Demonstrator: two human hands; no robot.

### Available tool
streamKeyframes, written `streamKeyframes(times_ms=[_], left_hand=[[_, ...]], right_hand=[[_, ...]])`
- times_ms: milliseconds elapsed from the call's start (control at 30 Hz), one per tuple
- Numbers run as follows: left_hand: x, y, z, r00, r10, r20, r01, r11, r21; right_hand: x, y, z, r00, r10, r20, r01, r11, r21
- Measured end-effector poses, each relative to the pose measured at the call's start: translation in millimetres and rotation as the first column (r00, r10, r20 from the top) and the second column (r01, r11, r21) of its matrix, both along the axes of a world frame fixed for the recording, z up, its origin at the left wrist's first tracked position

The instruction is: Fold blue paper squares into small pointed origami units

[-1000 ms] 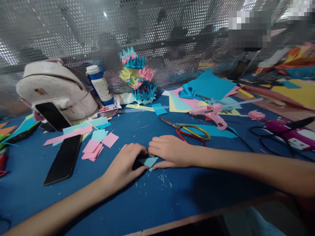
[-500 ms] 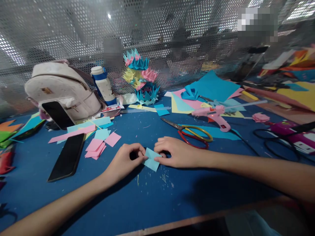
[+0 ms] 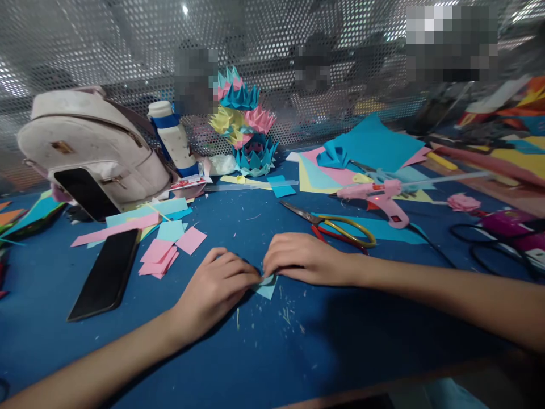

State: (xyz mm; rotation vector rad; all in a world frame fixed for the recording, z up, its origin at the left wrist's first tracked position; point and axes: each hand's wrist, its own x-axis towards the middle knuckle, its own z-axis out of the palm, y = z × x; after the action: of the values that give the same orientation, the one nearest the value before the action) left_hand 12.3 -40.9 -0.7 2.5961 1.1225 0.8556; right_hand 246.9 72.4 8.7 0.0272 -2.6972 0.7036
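Observation:
A small light-blue paper square (image 3: 267,288) lies on the blue table, its far part bent up and over between my fingers. My left hand (image 3: 221,281) is closed on its left side, fingertips pressed down at the fold. From the right, my right hand (image 3: 309,258) pinches the other side, with its fingers curled and the thumb low. Both hands nearly meet and hide most of the paper. Just beyond my right hand lie scissors (image 3: 347,224) with red and yellow handles. Pink paper squares (image 3: 159,258) are piled to the left of my left hand.
A black phone (image 3: 106,275) lies at the left; another phone (image 3: 87,193) leans on a white backpack (image 3: 93,142). A bottle (image 3: 172,139) and folded-paper flowers (image 3: 244,119) stand behind. A pink glue gun (image 3: 383,199) with a cord is at the right. Paper scraps dot the blue table (image 3: 204,363).
The light-blue square lay flat and mostly visible; now its far part is folded toward me. My hands have come closer together, fingers over the paper. The view has shifted slightly.

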Motion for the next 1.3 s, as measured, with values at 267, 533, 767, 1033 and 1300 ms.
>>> streamKeyframes(times_ms=[267, 533, 767, 1033, 1300], left_hand=[[-4.0, -1.4, 4.1, 0.988, -0.076, -0.133, 0.094, 0.986, 0.137], [-3.4, -0.2, 4.1, 0.987, -0.068, -0.149, 0.093, 0.981, 0.169], [-3.6, 0.1, 5.7, 0.983, -0.082, -0.162, 0.111, 0.978, 0.176], [-1.9, 1.6, 11.0, 0.967, -0.087, -0.239, 0.146, 0.959, 0.242], [10.6, -29.3, 8.3, 0.889, 0.145, -0.435, 0.074, 0.891, 0.448]], right_hand=[[4.7, 7.9, -5.1, 0.988, 0.143, -0.051, -0.123, 0.949, 0.290], [4.4, 7.4, -4.6, 0.990, 0.132, -0.042, -0.109, 0.929, 0.354], [4.4, 7.3, -6.8, 0.992, 0.120, -0.046, -0.091, 0.911, 0.403], [4.7, 8.6, -3.6, 0.990, 0.143, -0.007, -0.132, 0.925, 0.356], [4.9, 5.2, 4.6, 0.990, 0.140, 0.024, -0.141, 0.953, 0.266]])
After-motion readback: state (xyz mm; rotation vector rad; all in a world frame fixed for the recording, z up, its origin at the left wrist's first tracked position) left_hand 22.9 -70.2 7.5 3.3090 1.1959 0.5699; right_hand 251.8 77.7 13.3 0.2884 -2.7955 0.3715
